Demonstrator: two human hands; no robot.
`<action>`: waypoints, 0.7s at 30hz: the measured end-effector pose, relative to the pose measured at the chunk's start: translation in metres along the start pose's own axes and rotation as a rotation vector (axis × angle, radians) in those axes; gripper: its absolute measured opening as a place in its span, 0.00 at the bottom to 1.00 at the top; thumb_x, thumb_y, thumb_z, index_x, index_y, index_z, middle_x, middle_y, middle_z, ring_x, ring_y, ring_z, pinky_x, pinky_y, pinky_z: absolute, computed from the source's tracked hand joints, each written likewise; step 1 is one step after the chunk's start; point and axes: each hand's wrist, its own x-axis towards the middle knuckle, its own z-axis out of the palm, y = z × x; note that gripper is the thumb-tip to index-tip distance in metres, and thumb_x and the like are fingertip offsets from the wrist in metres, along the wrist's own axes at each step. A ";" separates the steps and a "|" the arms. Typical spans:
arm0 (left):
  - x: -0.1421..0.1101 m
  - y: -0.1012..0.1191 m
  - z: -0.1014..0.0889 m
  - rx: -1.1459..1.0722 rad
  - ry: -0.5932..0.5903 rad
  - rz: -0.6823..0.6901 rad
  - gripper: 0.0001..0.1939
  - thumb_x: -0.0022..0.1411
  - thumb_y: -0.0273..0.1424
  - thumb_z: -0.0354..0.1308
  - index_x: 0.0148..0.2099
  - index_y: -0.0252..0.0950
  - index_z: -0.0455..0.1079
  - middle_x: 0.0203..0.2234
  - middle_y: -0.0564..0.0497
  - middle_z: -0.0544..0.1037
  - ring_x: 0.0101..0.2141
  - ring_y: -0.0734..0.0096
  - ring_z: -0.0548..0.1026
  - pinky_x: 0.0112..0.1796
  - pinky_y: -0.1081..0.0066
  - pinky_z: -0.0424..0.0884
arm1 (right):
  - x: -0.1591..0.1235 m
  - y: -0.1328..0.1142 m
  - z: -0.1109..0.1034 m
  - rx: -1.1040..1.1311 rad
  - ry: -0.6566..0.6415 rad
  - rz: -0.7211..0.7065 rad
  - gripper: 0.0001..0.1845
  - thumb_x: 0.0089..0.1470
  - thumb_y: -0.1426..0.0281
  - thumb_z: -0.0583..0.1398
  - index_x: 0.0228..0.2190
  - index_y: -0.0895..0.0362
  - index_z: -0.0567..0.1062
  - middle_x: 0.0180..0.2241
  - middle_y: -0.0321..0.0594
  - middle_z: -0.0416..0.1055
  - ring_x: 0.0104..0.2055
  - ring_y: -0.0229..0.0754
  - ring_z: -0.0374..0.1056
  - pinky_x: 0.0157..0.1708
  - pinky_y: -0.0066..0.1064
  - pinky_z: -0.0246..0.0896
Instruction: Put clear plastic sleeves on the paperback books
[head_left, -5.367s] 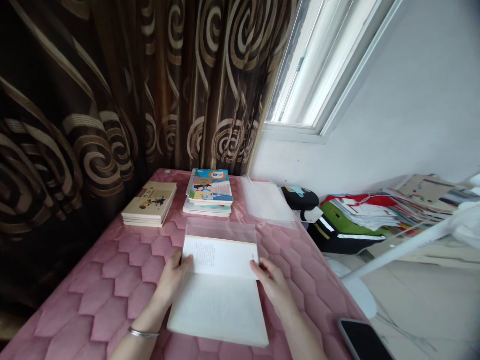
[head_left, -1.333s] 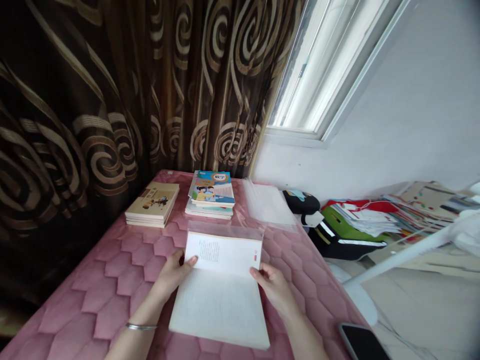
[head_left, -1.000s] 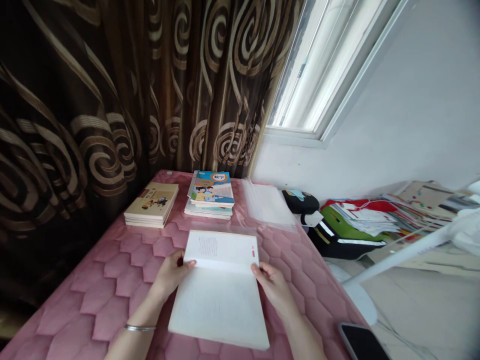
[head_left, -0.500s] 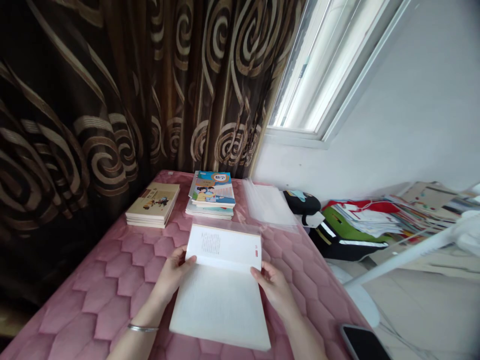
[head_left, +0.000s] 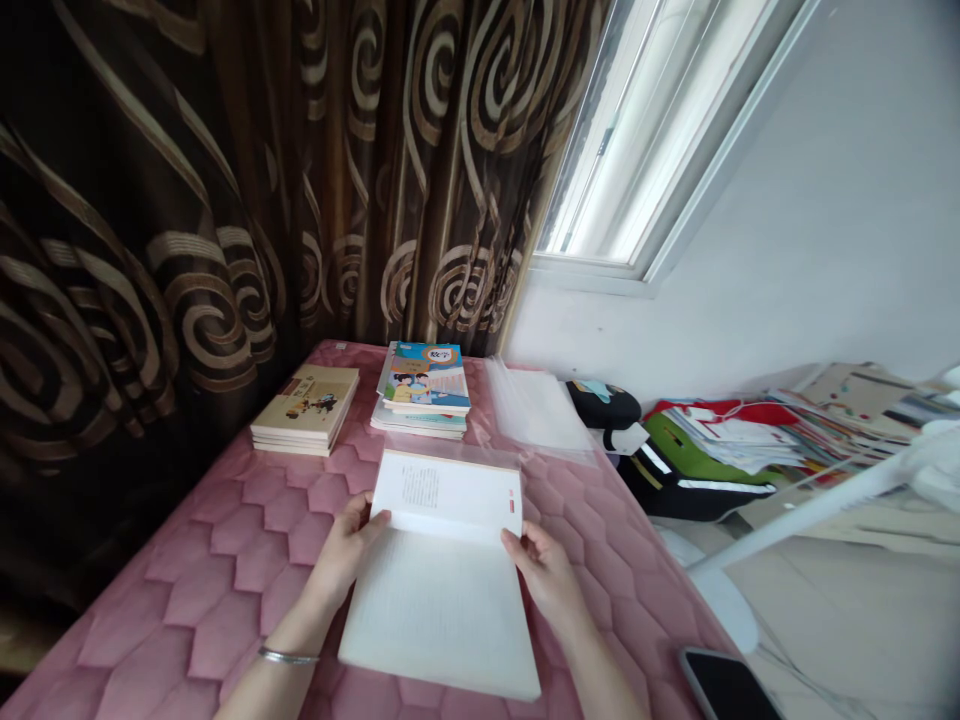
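An open book [head_left: 442,610] lies in front of me on the pink quilted mattress, its spine running across between the two hands. Its far leaf carries printed text and a small red mark, and a clear plastic book cover [head_left: 480,452] sticks out past that leaf's far edge. My left hand [head_left: 354,535] grips the book's left edge, thumb on top and fingers underneath. On the opposite edge, my right hand [head_left: 541,560] pinches in the same way. The fingertips below the book are hidden.
Beyond the book are a stack of tan books [head_left: 307,405], a stack topped by a blue textbook [head_left: 427,375] and clear plastic covers [head_left: 536,410]. A phone [head_left: 727,685] rests at the right mattress edge. Past it stand a white pole [head_left: 802,515] and a green-black bag [head_left: 686,460].
Almost nothing differs. Both hands keep the same hold on the book, which has shifted by only a sliver.
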 end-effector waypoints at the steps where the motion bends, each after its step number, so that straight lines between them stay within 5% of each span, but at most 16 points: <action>1: 0.000 0.000 0.000 -0.027 0.001 0.005 0.22 0.47 0.41 0.64 0.43 0.35 0.69 0.38 0.46 0.80 0.38 0.59 0.76 0.40 0.66 0.70 | 0.000 -0.001 0.000 0.014 0.007 -0.013 0.21 0.49 0.51 0.60 0.32 0.57 0.74 0.30 0.41 0.75 0.32 0.45 0.68 0.32 0.32 0.62; 16: 0.010 -0.024 -0.006 0.040 0.038 0.055 0.16 0.50 0.43 0.62 0.33 0.34 0.69 0.26 0.53 0.76 0.27 0.70 0.71 0.28 0.74 0.64 | 0.000 0.002 0.004 -0.106 0.138 -0.066 0.19 0.50 0.52 0.59 0.27 0.56 0.73 0.25 0.39 0.72 0.32 0.46 0.68 0.34 0.32 0.63; 21: 0.011 -0.026 -0.007 0.085 0.054 0.069 0.17 0.50 0.44 0.62 0.32 0.34 0.68 0.25 0.54 0.75 0.27 0.70 0.71 0.29 0.74 0.63 | -0.001 -0.003 0.003 -0.001 0.032 -0.039 0.21 0.48 0.53 0.61 0.36 0.57 0.74 0.32 0.43 0.75 0.34 0.47 0.69 0.35 0.34 0.64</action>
